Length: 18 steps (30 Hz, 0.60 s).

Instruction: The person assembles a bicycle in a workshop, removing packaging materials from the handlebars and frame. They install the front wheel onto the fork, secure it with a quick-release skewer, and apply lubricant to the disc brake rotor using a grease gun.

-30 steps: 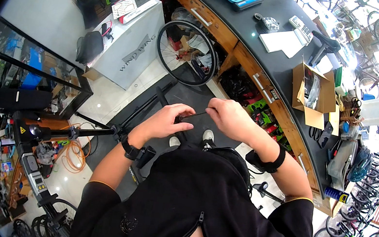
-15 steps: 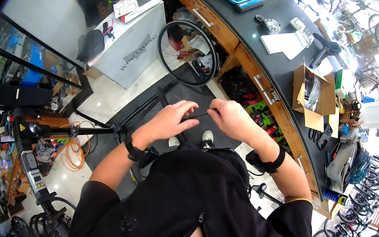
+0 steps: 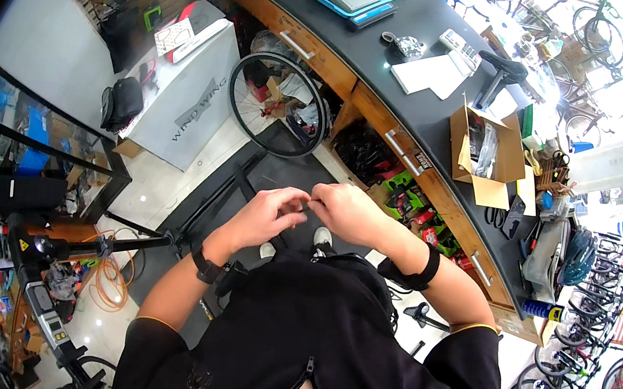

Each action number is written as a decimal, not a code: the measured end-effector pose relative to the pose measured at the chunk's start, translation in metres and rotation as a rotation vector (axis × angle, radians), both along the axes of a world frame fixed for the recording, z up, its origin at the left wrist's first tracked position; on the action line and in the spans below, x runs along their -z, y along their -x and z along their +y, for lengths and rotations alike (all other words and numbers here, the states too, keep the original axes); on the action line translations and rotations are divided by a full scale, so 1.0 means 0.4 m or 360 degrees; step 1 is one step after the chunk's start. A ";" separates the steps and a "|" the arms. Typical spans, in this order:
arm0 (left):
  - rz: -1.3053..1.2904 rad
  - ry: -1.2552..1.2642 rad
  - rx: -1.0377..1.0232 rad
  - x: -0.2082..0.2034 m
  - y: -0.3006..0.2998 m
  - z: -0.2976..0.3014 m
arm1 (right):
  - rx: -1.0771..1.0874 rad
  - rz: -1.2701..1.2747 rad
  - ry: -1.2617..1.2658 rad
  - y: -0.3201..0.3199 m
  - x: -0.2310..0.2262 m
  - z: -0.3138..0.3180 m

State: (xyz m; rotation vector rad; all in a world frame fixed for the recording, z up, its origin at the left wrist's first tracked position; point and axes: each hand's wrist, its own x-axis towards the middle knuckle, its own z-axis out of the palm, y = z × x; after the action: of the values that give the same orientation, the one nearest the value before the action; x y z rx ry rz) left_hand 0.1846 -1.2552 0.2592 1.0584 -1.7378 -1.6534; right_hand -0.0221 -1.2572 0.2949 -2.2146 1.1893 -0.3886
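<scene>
In front of my chest my left hand (image 3: pixel 266 215) and my right hand (image 3: pixel 349 213) meet at the fingertips. The right one is closed in a pinch, its thumb and forefinger pressed together. My left fingers are curled, with the thumb towards them. Whatever thin piece lies between the fingertips is mostly hidden and too small to name. Below my hands are dark tubes (image 3: pixel 242 181), perhaps part of a bicycle or stand, above a black floor mat (image 3: pixel 299 179).
A bicycle wheel (image 3: pixel 232 106) leans at the wooden counter (image 3: pixel 330 68). On its black top sit an open cardboard box (image 3: pixel 459 148), a saddle (image 3: pixel 502 67) and papers. A repair stand (image 3: pixel 70 249) stands left; a large grey box (image 3: pixel 197 125) is farther ahead.
My hands have come together, closing the gap where a thin dark cable-like strand showed between them. My left fingers have curled in. The whole view has shifted slightly.
</scene>
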 end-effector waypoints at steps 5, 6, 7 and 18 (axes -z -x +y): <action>-0.0259 0.0391 0.0054 0.011 -0.004 -0.008 | -0.0014 0.0054 -0.0013 0.008 -0.003 -0.004; -0.0242 0.0326 0.0076 0.007 -0.004 -0.011 | 0.0019 0.0025 -0.0021 0.011 -0.004 -0.008; -0.0226 0.0261 0.0098 0.006 -0.005 -0.015 | 0.0053 -0.0004 -0.0029 0.015 -0.006 -0.013; 0.0619 -0.0261 -0.0282 0.082 -0.028 -0.038 | 0.0499 -0.0764 -0.0979 0.055 0.064 -0.044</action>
State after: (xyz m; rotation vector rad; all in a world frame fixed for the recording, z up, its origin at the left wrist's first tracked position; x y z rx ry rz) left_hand 0.1958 -1.2704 0.2265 0.8611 -1.2434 -1.7699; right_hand -0.0442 -1.2750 0.2694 -1.3210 1.1813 -0.5536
